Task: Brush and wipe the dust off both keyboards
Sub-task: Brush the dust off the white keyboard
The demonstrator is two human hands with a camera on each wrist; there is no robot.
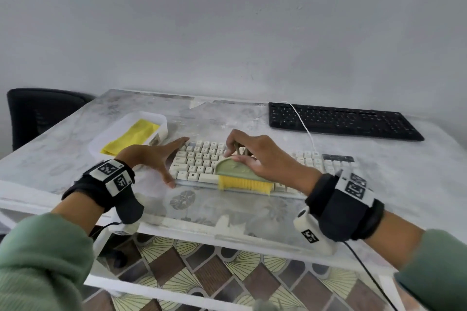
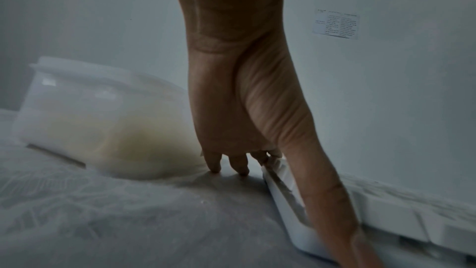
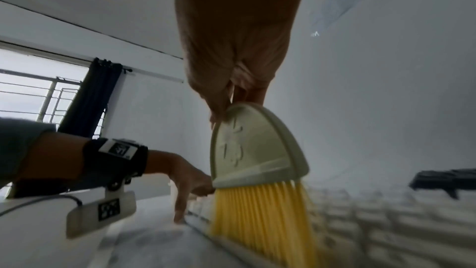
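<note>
Plain pale grey wall (image 1: 227, 20) fills 12 o'clock. Dusty white marbled worktop (image 1: 75, 139) below it, black mesh chair (image 1: 38, 113) at 9 o'clock. Brown-and-cream fan-patterned floor tiles (image 1: 202, 272) at 6. Barred window (image 3: 31, 89) with dark blue curtain (image 3: 90, 97), daylight dim.
</note>
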